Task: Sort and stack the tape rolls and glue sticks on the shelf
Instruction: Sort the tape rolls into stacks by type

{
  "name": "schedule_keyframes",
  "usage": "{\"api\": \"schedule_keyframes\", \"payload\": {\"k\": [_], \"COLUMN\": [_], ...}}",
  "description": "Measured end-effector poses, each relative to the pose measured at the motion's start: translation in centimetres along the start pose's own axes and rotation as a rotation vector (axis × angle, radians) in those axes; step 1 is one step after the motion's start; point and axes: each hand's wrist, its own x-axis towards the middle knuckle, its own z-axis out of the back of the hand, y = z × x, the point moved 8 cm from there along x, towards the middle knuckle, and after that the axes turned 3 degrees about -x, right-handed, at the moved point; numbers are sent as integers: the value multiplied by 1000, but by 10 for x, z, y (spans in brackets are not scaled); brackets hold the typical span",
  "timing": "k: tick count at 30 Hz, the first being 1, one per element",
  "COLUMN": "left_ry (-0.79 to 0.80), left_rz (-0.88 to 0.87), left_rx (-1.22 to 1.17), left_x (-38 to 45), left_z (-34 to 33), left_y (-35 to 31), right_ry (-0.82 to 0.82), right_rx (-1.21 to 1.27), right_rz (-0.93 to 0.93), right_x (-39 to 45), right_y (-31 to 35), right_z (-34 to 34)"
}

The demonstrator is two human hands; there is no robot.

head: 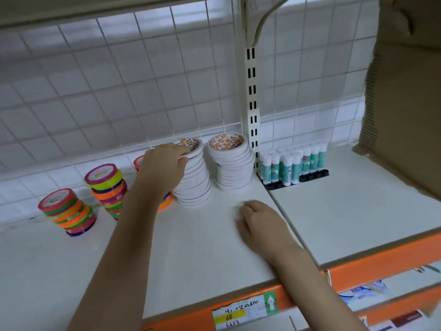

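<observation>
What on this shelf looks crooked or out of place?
The left white tape stack leans: its rolls are shifted sideways, and the left hand touches its top. The right white tape stack is also uneven. The coloured tape stacks tilt slightly. The glue sticks stand upright in rows.

white tape stacks (235, 163), orange-red print inside cores | neon multicoloured rolls (68, 212) at 9 o'clock | teal-white glue sticks (292, 167) | orange shelf edge (381, 266)

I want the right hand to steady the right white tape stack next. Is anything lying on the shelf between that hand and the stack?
Nothing visible does. The right hand rests on bare shelf in front of the right white tape stack, with only open white surface between them. The left hand is off to the side, at the left white tape stack.
</observation>
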Motion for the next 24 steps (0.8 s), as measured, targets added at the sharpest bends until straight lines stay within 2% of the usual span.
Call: {"api": "schedule_keyframes", "payload": {"k": [6, 8, 16, 24], "left_ry": [244, 278, 241, 230], "left_rz": [67, 73, 104, 101], "left_rx": [92, 74, 32, 52], "left_x": [2, 3, 3, 1], "left_z": [-15, -17, -14, -11], "left_y": [7, 8, 5, 3], "right_ry": [9, 32, 130, 141], "right_rx": [39, 53, 72, 88], "right_rz": [-34, -48, -59, -79], "right_x": [-1, -1, -2, -3], "right_y": [-1, -2, 0, 0], "right_z": [0, -2, -5, -2]}}
